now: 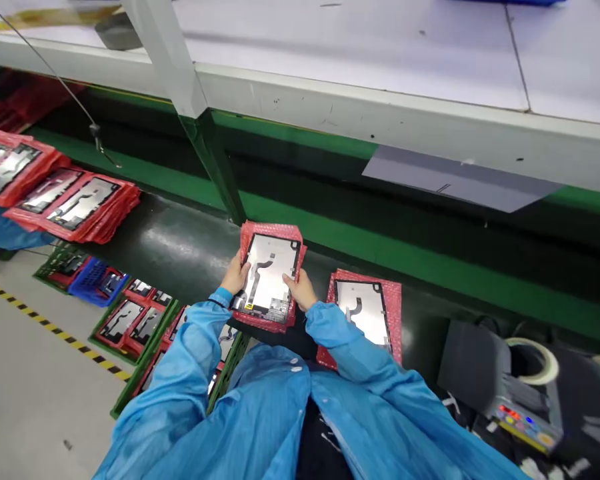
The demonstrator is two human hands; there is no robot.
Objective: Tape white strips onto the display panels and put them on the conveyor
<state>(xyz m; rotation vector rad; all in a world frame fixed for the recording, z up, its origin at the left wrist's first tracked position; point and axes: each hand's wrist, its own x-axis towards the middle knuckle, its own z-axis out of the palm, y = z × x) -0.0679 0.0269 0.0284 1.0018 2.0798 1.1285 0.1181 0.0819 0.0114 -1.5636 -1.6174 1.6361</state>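
Note:
Both my hands grip a stack of flat tablet screen panels and red bubble wrap in front of me. The top tablet screen panel (273, 277) shows a silvery back, a black rim and a dark ribbon cable. My left hand (235, 273) holds the stack's left edge, thumb on top. On the right edge, my right hand (301, 289) has its thumb pressed on the panel. Red bubble wrap (295, 232) sticks out around the panel. Just right of my right forearm, another panel (363, 307) lies on red bubble wrap (394, 307), partly covered by my sleeve.
Red-wrapped panel stacks (80, 203) stand at the bench's left end. Below are green crates (125, 320) and a blue crate (97, 280) of panels. A tape dispenser (505, 380) with a tape roll (535, 363) stands at right. A white shelf edge (380, 110) and post cross above.

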